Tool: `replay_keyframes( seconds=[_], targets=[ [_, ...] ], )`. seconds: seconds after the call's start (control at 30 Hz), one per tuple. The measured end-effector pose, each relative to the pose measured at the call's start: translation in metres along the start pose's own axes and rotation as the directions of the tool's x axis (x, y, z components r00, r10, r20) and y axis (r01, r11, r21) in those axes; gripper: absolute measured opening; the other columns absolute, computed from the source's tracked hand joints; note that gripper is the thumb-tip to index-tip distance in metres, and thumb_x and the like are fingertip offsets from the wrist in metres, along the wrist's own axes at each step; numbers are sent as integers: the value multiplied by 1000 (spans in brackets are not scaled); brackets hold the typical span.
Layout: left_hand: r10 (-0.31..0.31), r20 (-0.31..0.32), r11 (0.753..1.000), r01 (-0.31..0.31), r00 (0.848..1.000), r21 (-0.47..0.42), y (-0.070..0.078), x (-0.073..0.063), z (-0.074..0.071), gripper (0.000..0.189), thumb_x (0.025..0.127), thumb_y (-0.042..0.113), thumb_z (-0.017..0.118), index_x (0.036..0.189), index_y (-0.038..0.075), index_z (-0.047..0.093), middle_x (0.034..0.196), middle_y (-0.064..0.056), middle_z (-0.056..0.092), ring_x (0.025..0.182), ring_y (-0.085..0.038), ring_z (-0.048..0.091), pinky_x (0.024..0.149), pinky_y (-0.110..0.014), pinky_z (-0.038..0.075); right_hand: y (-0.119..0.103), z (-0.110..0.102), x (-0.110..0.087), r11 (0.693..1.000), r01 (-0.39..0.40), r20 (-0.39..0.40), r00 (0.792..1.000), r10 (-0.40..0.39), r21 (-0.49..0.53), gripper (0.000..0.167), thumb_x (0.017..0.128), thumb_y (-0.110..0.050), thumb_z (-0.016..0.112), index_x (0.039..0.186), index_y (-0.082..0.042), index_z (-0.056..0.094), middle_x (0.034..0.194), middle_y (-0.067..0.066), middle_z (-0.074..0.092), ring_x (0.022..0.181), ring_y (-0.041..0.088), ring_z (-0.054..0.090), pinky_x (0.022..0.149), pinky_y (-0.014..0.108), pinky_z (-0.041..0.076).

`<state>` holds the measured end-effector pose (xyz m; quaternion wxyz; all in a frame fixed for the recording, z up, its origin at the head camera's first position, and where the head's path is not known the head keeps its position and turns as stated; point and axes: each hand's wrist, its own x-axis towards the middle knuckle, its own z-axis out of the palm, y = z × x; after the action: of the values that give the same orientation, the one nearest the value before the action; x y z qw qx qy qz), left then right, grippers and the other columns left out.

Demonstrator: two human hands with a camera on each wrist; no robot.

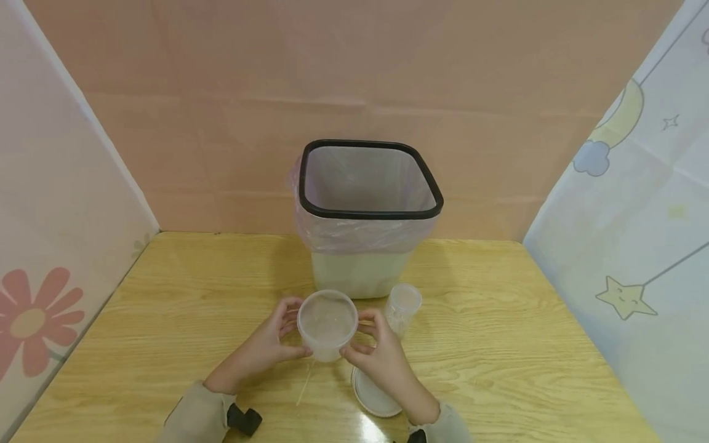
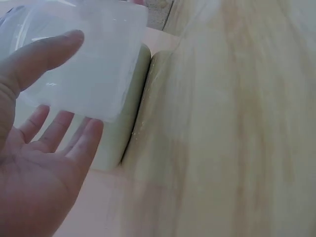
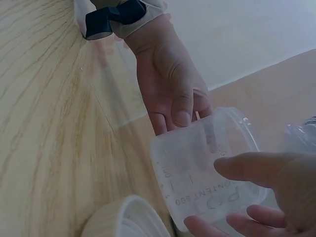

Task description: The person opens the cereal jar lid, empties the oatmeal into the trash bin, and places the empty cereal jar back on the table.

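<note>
Clear container (image 1: 328, 325) between both hands' fingers (image 1: 371, 315)

Left hand (image 1: 271, 338) and right hand (image 1: 384, 357) face each other (fingers (image 2: 88, 142) gently bent).

Beyond both your hands you have a pale bin (image 1: 360, 274), with a black rim (image 1: 365, 215) and a thin translucent liner (image 1: 368, 237) folded over its outside. Just past your right hand (image 1: 384, 357), a clear cylindrical jar (image 1: 403, 307). Below that hand, partly hidden by it, a round whitish lid (image 1: 375, 397). On your side of your left hand (image 1: 268, 338), toward the right, a thin pale stick (image 1: 305, 383). Wood-grain table (image 1: 498, 344) beneath. Well left of your left hand, a pink flower (image 1: 29, 323); well right of your right, a smiling star (image 1: 626, 298) on a pale panel (image 1: 581, 246).
</note>
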<state>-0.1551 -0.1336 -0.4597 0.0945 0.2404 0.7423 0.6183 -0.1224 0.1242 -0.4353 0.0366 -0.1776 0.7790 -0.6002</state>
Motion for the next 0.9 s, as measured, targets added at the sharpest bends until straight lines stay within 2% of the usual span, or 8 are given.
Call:
replay_keyframes(
  seconds=[0.1,0.37,0.67,0.9],
  targets=[
    [7,19,1000,-7,1000,-7,-1,1,-1,84,79,0,85,143,-3,30,150,-28,35,139,-50,38,115,-48,37,1,-1,1,1000,-7,15,1000,7,4,57,85,2,78,129,6,42,139,31,44,127,57,48,92,43,57],
    [-9,44,1000,9,999,-6,-7,2,0,84,81,3,84,143,-2,27,151,-28,33,140,-51,36,116,-46,36,7,-4,2,1000,12,34,999,-11,-27,55,85,1,79,126,5,43,139,31,45,126,57,50,92,44,57],
    [-29,21,999,30,999,-30,-15,0,6,83,81,4,84,143,1,28,150,-28,36,139,-50,37,116,-38,38,11,-4,2,993,-12,10,1000,13,-113,57,83,-2,82,127,1,46,138,27,51,124,51,55,93,45,57],
    [-30,8,998,30,1000,-48,-21,1,6,84,81,4,85,144,3,29,152,-25,34,141,-49,36,112,-21,38,13,-5,3,985,4,14,1000,-2,-174,57,83,-6,83,127,-1,47,137,25,54,123,49,57,96,57,54]
  ],
)
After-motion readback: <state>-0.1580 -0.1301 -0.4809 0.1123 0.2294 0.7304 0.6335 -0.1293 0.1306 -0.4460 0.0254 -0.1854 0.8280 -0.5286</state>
